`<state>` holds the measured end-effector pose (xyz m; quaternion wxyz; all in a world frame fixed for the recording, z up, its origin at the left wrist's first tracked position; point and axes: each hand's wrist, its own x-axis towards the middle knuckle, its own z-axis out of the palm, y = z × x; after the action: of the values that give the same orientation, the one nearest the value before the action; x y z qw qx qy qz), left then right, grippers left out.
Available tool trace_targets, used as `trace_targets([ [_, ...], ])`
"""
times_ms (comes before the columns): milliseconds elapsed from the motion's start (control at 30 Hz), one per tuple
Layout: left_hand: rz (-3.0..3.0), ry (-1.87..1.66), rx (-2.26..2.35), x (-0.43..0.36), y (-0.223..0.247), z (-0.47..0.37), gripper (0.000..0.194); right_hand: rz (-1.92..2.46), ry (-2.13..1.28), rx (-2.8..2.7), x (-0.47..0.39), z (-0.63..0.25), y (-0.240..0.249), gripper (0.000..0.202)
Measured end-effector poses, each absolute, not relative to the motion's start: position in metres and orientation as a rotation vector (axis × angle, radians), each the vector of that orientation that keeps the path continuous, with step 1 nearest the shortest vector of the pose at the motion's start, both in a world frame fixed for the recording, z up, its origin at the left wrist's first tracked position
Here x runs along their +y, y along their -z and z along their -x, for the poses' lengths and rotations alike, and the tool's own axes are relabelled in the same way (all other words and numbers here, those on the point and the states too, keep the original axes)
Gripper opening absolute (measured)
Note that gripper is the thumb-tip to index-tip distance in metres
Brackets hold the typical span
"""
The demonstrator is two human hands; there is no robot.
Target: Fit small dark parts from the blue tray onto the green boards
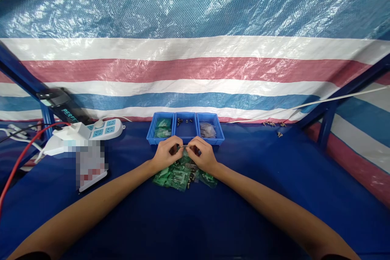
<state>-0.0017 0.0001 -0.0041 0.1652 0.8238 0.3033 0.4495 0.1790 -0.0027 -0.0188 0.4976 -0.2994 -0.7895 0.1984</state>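
My left hand (168,153) and my right hand (202,154) meet in front of the blue bins, fingertips pinched close together. Between them is the top edge of a small clear-green plastic bag (185,150), mostly covered by my fingers. Under my hands lies a pile of green plastic bags (176,175) with small metal parts among them. Green bags also fill the left bin (149,135). A few small metal pieces (179,121) sit at the back of the middle bin (186,136). Clear bags (207,130) lie in the right bin (222,133).
On the left stand a white power strip (111,129) with plugs and cables, a black bottle (68,107) and a blurred-out device (91,166). Small brass-coloured parts (279,134) lie at the back right. A striped sheet (195,48) hangs behind the blue table (258,162).
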Motion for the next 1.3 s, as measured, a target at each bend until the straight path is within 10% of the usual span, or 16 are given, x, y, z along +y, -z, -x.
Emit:
trace_targets([
  [1300,-2.309,-1.408,1.009,-0.0018,0.0072,0.0045,0.009,0.718,-0.476,-1.935,-0.0017,-0.1802,0.0196,0.013],
])
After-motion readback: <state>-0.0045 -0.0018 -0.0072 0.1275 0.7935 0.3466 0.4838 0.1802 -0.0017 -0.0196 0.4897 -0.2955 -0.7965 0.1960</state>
